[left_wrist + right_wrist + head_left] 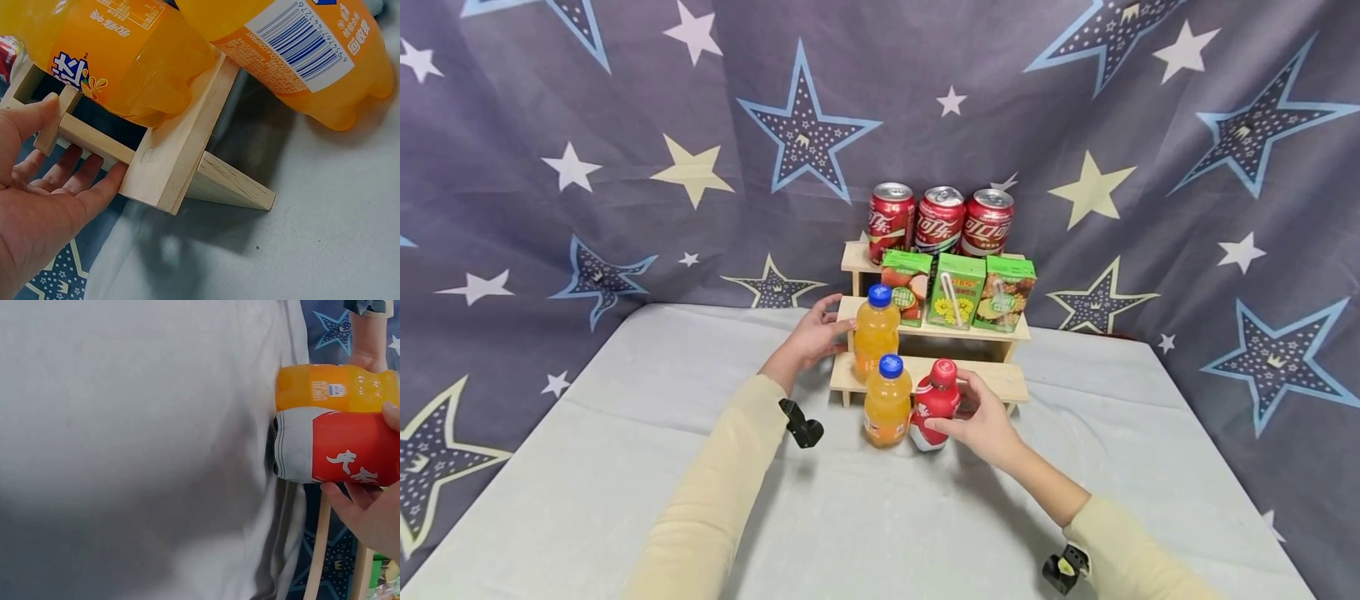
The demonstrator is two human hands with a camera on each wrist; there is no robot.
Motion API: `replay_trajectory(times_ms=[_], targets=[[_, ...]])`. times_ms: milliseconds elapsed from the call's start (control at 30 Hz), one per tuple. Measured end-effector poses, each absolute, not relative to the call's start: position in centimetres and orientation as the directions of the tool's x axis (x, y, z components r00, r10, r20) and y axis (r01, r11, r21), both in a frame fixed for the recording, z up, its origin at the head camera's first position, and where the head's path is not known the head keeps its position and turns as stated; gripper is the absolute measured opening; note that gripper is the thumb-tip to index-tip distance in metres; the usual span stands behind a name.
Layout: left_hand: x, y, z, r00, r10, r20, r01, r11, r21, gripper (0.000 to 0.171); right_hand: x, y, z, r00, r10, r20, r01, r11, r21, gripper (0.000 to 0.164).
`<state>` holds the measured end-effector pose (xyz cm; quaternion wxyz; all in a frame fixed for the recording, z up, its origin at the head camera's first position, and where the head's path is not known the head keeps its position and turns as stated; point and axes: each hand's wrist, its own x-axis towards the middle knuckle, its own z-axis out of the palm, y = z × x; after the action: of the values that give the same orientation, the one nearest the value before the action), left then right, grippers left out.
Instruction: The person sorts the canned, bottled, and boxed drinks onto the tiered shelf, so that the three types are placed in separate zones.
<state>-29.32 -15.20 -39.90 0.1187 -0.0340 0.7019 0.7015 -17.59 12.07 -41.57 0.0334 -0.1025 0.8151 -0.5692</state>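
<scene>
My right hand [992,429] grips a red-capped red bottle [934,404] between thumb and fingers, at the front of a three-step wooden display stand [977,375]. Just left of it, an orange soda bottle [886,415] with a blue cap stands in front of the stand. A second orange soda bottle [876,329] is on the lowest step at its left end. At the stand's left side is my left hand [811,335]; the left wrist view shows its thumb and fingers around a wooden upright [57,119], beside the orange bottle on the step [119,62].
Three red soda cans [940,221] line the top step. Three green drink cartons [957,292] occupy the middle step. A pale cloth [865,533] covers the table, and a star-patterned curtain [925,50] hangs close behind the stand.
</scene>
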Motion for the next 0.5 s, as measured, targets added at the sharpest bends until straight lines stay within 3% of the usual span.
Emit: replay_trajectory(times_ms=[500], targets=[[-29.5,-15.2,-39.9,-0.968,0.119,-0.222,-0.222,0.018,0.975,0.066,-17.9,13.0,-39.6,-0.967,-0.184,0.175,-0.225,0.302,-0.926,0.068]])
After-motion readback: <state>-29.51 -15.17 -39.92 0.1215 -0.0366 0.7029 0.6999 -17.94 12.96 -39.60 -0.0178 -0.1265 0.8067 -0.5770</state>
